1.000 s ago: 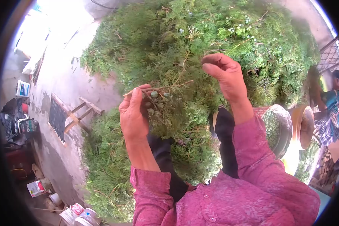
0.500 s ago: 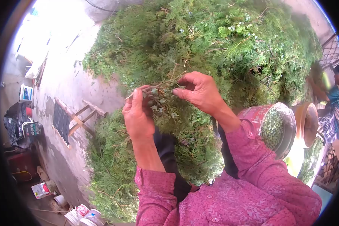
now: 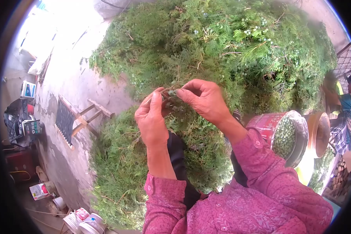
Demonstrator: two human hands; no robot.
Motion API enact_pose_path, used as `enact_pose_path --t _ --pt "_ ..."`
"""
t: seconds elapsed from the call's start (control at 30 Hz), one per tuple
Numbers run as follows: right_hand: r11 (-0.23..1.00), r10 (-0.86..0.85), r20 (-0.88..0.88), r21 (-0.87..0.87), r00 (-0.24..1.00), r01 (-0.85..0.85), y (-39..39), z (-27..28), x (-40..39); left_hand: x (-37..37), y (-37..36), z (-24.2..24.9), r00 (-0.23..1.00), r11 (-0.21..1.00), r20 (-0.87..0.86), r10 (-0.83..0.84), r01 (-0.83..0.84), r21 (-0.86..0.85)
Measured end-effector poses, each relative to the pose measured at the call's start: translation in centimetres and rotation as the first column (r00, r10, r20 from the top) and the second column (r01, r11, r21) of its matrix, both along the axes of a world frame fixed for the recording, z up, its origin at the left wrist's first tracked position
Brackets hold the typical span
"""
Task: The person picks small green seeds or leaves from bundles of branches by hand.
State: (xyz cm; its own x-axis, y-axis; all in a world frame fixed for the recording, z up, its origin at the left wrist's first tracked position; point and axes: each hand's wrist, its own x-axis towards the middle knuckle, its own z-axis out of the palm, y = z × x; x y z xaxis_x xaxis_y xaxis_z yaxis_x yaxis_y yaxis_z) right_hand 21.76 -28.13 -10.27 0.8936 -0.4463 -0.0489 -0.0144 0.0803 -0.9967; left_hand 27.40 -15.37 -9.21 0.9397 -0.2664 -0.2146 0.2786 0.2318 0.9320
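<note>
My left hand (image 3: 154,119) pinches a thin evergreen sprig (image 3: 171,93) between thumb and fingers, in front of the heap of cut branches. On the sprig's other side my right hand (image 3: 207,102) has its thumb and forefinger closed at the small green cones; whether a cone sits between the fingertips is too small to make out. To the right, a red bucket (image 3: 261,124) tilted in view holds many picked green cones (image 3: 284,136). A large pile of leafy evergreen branches (image 3: 175,43) spreads behind the hands, and more branches (image 3: 121,156) lie around my legs.
A second, brownish bucket (image 3: 321,134) stands beside the red one. At the far right a person (image 3: 348,109) sits in patterned clothes. A wooden frame with dark slats (image 3: 64,121) lies on the concrete at left. White buckets (image 3: 91,224) are at lower left.
Both hands have drawn closer together and my right hand has shifted slightly down. The sprig's hanging cones show less than before. The view has shifted a little.
</note>
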Motion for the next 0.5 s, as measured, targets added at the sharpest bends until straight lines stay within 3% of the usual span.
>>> enact_pose_path --t 0.1,0.23,0.3,0.43,0.5 --pt "0.997 0.073 -0.123 -0.021 0.990 -0.076 -0.2 -1.0 0.4 -0.3 0.1 -0.8 0.995 0.996 0.050 -0.092 0.090 0.024" --pt "0.990 0.141 -0.146 0.040 0.979 -0.136 -0.8 -0.8 0.2 -0.4 0.0 -0.4 0.990 0.990 0.014 -0.139 0.139 -0.002" --pt "0.960 0.185 -0.082 0.227 0.979 -0.162 -1.1 -1.0 0.1 -0.3 0.0 -0.5 0.991 0.991 -0.010 -0.134 0.133 -0.030" --pt "0.938 0.174 -0.029 0.308 0.984 -0.156 -1.3 -0.3 -0.3 -0.1 0.1 0.7 0.989 0.991 -0.117 -0.088 0.075 -0.111" --pt "0.873 0.179 0.050 0.453 0.982 -0.183 -1.9 -0.5 -0.4 0.1 0.3 0.4 0.980 0.992 -0.173 -0.099 0.082 -0.101"
